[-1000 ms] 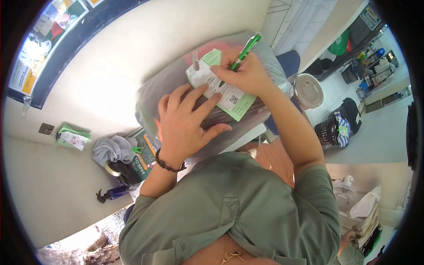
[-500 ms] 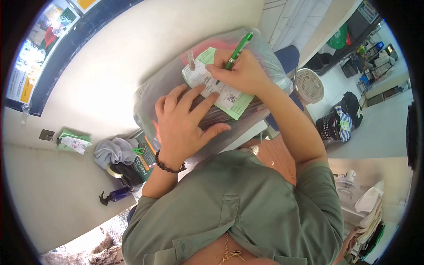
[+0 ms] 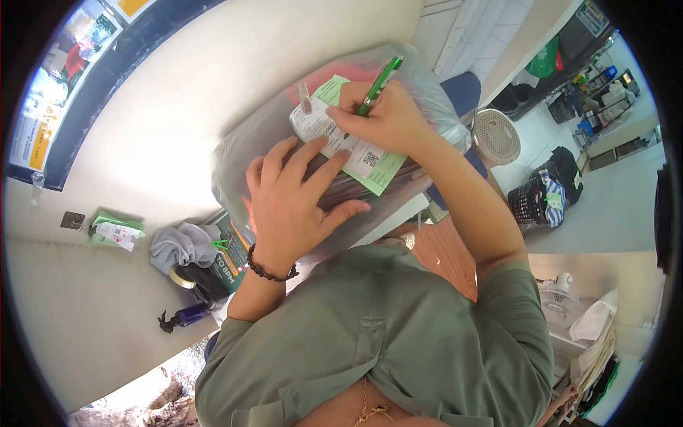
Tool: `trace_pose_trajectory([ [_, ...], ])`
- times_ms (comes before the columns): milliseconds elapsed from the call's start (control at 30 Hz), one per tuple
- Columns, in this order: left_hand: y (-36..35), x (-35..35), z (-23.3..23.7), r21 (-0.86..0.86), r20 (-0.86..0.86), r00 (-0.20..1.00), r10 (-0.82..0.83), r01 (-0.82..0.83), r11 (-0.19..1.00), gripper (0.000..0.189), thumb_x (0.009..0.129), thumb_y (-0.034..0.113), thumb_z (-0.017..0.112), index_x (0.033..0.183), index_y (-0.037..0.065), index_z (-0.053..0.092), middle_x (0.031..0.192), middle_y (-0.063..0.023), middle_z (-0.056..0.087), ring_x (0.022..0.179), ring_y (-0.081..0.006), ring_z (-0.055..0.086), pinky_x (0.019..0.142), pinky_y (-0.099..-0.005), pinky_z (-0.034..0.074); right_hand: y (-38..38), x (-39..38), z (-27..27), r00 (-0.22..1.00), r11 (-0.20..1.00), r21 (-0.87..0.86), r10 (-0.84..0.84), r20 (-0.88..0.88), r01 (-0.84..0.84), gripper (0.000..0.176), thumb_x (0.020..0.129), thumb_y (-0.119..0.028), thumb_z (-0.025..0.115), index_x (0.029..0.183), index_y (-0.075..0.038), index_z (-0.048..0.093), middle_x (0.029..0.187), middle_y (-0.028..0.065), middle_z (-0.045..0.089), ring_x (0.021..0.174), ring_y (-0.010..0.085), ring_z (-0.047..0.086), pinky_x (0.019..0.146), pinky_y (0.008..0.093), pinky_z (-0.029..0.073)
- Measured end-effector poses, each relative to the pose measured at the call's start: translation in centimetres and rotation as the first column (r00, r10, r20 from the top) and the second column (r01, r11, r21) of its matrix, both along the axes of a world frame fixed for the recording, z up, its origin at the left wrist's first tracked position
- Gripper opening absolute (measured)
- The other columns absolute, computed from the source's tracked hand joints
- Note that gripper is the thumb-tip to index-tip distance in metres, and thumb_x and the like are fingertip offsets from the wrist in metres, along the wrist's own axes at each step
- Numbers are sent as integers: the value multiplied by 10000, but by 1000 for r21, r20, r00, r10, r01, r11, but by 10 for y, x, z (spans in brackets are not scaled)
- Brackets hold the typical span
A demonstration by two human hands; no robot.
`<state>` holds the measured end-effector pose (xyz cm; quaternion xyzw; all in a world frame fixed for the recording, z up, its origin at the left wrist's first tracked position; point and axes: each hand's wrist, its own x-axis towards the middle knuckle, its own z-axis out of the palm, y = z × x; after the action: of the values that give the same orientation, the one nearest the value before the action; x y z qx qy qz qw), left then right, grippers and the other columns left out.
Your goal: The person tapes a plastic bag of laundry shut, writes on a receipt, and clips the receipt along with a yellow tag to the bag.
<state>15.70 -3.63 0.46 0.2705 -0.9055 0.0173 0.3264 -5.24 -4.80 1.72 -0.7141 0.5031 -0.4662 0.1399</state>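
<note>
A clear plastic bag (image 3: 398, 186) with dark and red contents lies against the wall. On top of it rests a green paper (image 3: 386, 176) with a white printed slip (image 3: 306, 127) over it, and a piece of tape (image 3: 304, 98) stands at their upper left. My right hand (image 3: 388, 121) is closed round a green pen (image 3: 384, 80), its tip hidden behind the fingers over the slip. My left hand (image 3: 292, 196), fingers spread, lies on the bag, its fingertips touching the lower left edge of the slip.
Left of the bag are a grey cloth (image 3: 183, 245), a tape roll (image 3: 182, 278), a blue spray bottle (image 3: 191, 314) and green papers (image 3: 117, 230) on the wall. At right stand a lidded basket (image 3: 496, 138), a black basket (image 3: 528, 202) and a fan (image 3: 560, 297).
The pen and my right hand have shifted slightly to the left. The rest of the view has moved only slightly, and my left hand stays spread at the slip.
</note>
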Motion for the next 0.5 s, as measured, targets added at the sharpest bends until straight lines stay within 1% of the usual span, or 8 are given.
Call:
trace_pose_trajectory([
  [100, 0, 0, 1, 3, 0, 1000, 9, -9, 1000, 607, 674, 618, 708, 1118, 204, 705, 1200, -9, 621, 1131, -293, 514, 937, -450, 352, 0, -3, -1, 1000, 998, 61, 21, 10, -22, 233, 836, -135, 700, 682, -46, 548, 560, -16, 500, 533, 70, 411, 495, 273, 334],
  [200, 1, -1, 2, 3, 2, 1000, 12, -12, 1000, 610, 664, 618, 715, 1115, 208, 705, 1198, -9, 622, 1134, -294, 513, 937, -452, 352, -1, -2, 1, 985, 995, 93, 12, 170, -29, 235, 839, -136, 702, 684, -48, 549, 560, -15, 502, 536, 68, 415, 496, 273, 337],
  [300, 1, -1, 3, 11, 4, 1000, 13, -13, 1000, 613, 658, 621, 719, 1113, 210, 706, 1196, -9, 622, 1133, -294, 515, 935, -456, 353, -1, 1, -1, 991, 999, 44, 6, 132, -12, 234, 834, -134, 708, 684, -49, 549, 558, -15, 493, 536, 68, 417, 496, 273, 337],
  [400, 1, -2, 2, -1, 0, 1000, 15, -15, 1000, 619, 660, 630, 713, 1113, 209, 705, 1195, -9, 623, 1132, -295, 517, 934, -458, 354, 0, -1, 0, 997, 996, 53, 65, 33, -67, 227, 828, -131, 713, 686, -50, 555, 559, -13, 496, 535, 68, 420, 498, 270, 338],
  [500, 1, -2, 2, -11, 1, 1000, 21, -21, 1000, 619, 666, 637, 704, 1112, 208, 706, 1194, -11, 623, 1131, -296, 517, 934, -460, 354, 0, -1, 3, 1000, 999, 35, 3, -1, -3, 225, 823, -124, 715, 685, -51, 553, 561, -15, 496, 536, 71, 406, 499, 269, 337],
])
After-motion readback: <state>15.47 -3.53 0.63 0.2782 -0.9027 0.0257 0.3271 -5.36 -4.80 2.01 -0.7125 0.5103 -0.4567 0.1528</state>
